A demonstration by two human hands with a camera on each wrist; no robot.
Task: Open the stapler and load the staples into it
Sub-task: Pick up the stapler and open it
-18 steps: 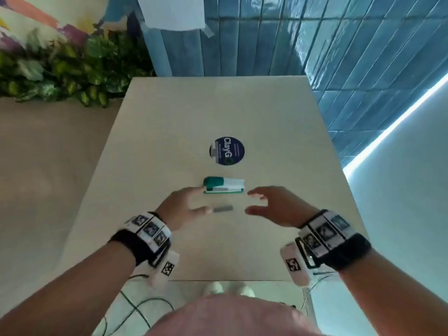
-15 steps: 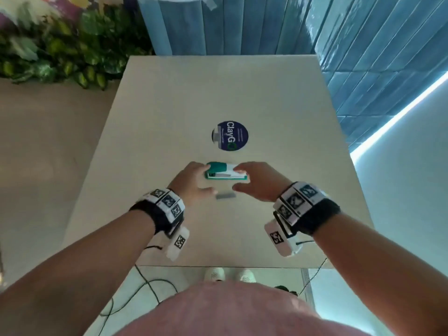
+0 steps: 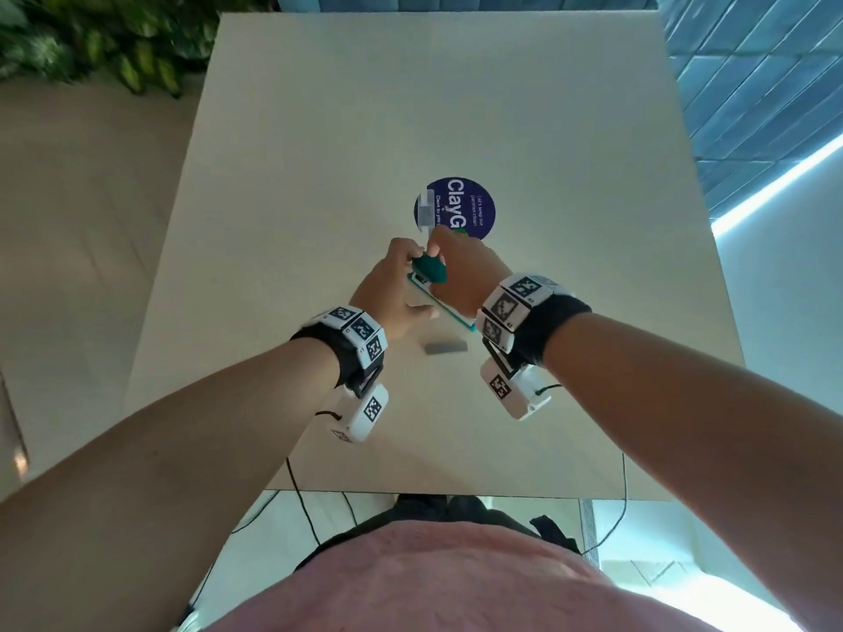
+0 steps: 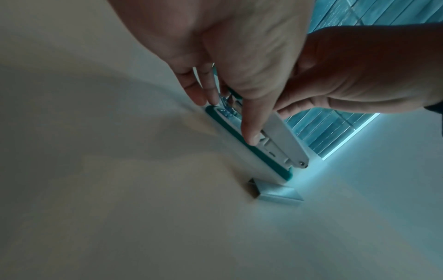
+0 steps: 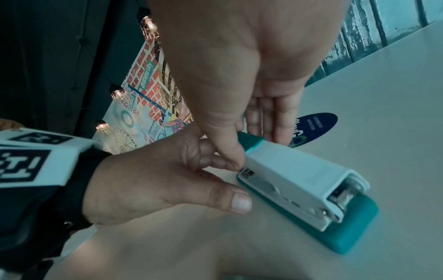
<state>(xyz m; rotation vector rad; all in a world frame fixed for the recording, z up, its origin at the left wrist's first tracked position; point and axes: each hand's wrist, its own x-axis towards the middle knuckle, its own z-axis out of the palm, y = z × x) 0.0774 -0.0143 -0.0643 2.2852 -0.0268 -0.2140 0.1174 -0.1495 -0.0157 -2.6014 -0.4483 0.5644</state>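
Note:
A white stapler with teal base and teal rear cap [image 3: 431, 272] [image 5: 299, 181] lies diagonally at the table's middle, its top still down on the base. My left hand [image 3: 396, 285] [image 4: 225, 117] pinches it low at the rear, with the thumb [image 4: 251, 132] along its side. From the right, my right hand [image 3: 458, 271] [image 5: 251, 145] grips the teal rear end between its thumb and its fingers on the far side. A grey strip of staples [image 3: 446, 347] [image 4: 275, 191] lies loose on the table just near of the stapler's front end.
A round dark blue sticker [image 3: 456, 207] is stuck flat on the beige table [image 3: 319, 152] just beyond the hands. Green plants [image 3: 114, 43] stand past the far left corner. The table's near edge [image 3: 456, 492] runs close to my body, with cables hanging below it.
Both hands have closed on the stapler and turned it from lying crosswise to diagonal, front end toward me and right. The staple strip has stayed in place.

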